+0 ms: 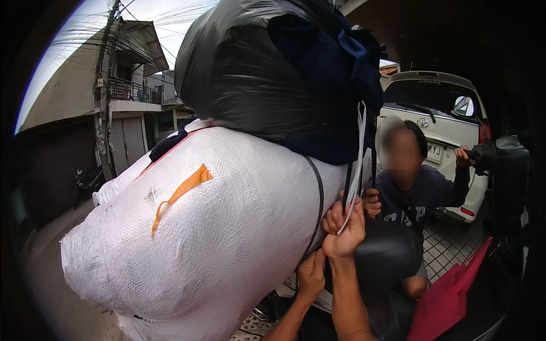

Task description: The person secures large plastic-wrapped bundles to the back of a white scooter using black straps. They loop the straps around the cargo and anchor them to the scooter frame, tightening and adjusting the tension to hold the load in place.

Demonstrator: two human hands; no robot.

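A bulging white woven sack fills the middle of the view, with a large black plastic bag and dark navy cloth piled on top. My right hand is closed around a white strap that hangs from the load, beside thin dark cords. Lower and to the left, my left hand is closed against the sack's side. Its fingers pinch the lower end of a black cord that curves over the sack. An orange strip sticks out of the sack's surface.
A person in a dark hoodie crouches at the right, one hand beside the straps. Behind stands a white car. A black motorcycle seat and a red panel lie near my right arm. A utility pole rises left.
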